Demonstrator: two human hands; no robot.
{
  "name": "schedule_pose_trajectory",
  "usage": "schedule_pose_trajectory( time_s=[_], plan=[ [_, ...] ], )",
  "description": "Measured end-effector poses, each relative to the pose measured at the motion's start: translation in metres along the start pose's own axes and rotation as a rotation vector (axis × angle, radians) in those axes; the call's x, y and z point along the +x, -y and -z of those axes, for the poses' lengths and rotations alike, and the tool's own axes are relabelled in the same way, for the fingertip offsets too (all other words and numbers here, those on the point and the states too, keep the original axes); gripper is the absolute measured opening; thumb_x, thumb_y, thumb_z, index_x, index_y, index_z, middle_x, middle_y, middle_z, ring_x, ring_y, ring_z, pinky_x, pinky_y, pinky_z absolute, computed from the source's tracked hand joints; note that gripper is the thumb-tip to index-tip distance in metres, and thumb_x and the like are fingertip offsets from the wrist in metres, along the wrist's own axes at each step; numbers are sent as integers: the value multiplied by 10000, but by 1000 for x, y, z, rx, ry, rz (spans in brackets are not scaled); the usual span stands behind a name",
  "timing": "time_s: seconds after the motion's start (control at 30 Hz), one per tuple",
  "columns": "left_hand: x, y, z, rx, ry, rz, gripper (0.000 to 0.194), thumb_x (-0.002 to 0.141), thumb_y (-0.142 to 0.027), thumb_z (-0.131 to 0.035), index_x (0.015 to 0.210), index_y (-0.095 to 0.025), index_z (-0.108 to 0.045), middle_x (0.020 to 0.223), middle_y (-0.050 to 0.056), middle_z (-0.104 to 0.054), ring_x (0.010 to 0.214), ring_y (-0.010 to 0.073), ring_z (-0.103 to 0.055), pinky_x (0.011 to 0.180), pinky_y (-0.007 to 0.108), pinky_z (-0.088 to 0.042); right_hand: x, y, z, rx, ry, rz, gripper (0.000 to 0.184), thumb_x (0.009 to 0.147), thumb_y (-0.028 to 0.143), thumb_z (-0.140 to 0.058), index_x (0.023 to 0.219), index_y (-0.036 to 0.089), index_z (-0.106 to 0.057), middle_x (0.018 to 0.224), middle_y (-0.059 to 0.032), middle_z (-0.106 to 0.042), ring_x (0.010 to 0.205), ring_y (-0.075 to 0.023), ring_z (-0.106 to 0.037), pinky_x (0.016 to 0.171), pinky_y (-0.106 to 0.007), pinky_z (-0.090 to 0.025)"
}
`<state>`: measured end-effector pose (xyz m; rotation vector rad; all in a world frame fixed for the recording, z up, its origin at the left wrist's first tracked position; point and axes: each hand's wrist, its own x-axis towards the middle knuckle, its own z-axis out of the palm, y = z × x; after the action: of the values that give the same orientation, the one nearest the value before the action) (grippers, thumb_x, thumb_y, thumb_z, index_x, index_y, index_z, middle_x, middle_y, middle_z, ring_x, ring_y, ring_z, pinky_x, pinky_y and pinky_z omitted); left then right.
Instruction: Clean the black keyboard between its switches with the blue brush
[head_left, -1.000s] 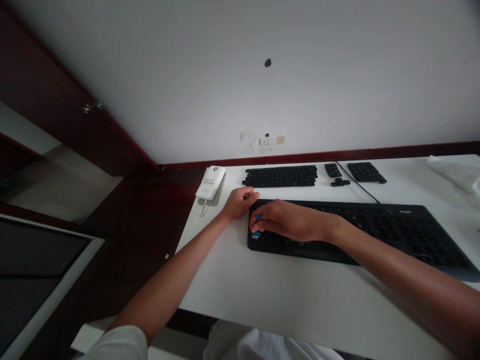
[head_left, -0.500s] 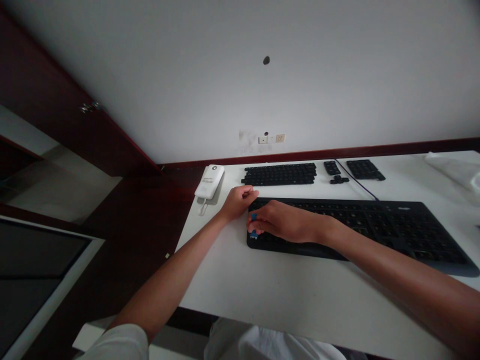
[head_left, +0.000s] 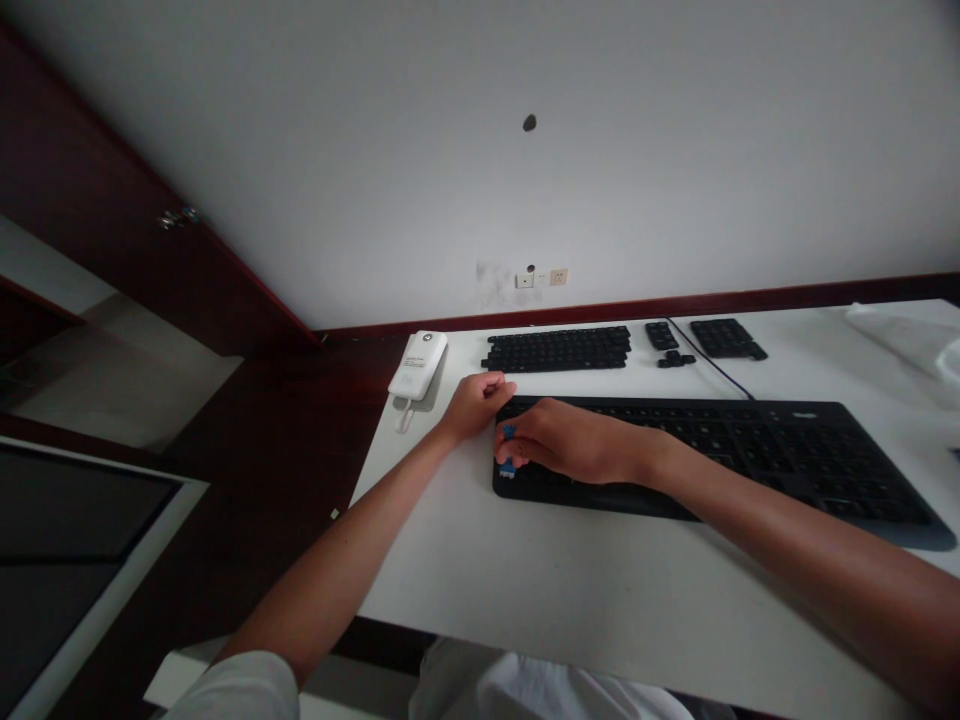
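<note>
A black keyboard [head_left: 795,425] lies on the white table, its keycaps apparently off over most of its face. My right hand [head_left: 574,440] is closed in a pinch around a small blue brush [head_left: 508,467] at the keyboard's left end. Pale bristles show at the brush's lower end, against the keyboard; my fingers cover its middle. At the far left corner of the keyboard is my left hand [head_left: 477,403], fingers curled and thumb against the corner. Its fingertips are partly hidden.
Behind the keyboard lie a block of black keycaps [head_left: 559,348], smaller keycap groups [head_left: 661,336] and a number-pad group [head_left: 726,338]. A cable [head_left: 709,357] runs between them. A white power bank [head_left: 420,362] sits at the left edge, clear plastic [head_left: 904,340] at the right.
The blue brush sits at a slightly different angle in my right hand, still at the keyboard's left end. My left hand stays at the corner. The whole view has shifted slightly.
</note>
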<state>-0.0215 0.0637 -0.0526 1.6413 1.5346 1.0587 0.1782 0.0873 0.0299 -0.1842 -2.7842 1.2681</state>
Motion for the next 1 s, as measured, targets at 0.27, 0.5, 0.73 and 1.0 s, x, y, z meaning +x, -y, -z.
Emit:
schedule_pose_trajectory(
  time_s=[0.27,0.5,0.73,1.0],
  plan=[
    [-1,-2,0,0,5,14,433,908,-494,-554,648,-182,-407,598,-46,-360,592,102,-343,562,257,-262,0,-1,-2,6,-8,9,267,1044,224,-480,972,171,-732,911,-57,-754,812,-187,-680,787,-287,-498],
    [-1,-4,1,-7,4,5,428,909,-475,-558,642,-183,-395,600,-48,-360,589,100,-339,560,257,-268,3,-1,-5,-59,-44,-43,257,1035,205,-490,964,158,-732,900,-65,-750,804,-190,-678,779,-281,-488],
    [-1,-1,0,13,1,9,436,910,-489,-555,645,-182,-396,598,-50,-356,589,100,-338,561,257,-258,2,-5,-7,-73,-44,-22,256,1032,181,-488,961,157,-733,898,-59,-748,798,-183,-678,773,-275,-484],
    [-1,2,0,6,-2,3,437,917,-477,-561,648,-182,-383,602,-50,-341,590,99,-327,562,259,-248,0,-4,-3,-18,-20,-9,230,1024,196,-529,982,156,-752,896,-58,-763,802,-181,-691,764,-270,-489]
  ],
)
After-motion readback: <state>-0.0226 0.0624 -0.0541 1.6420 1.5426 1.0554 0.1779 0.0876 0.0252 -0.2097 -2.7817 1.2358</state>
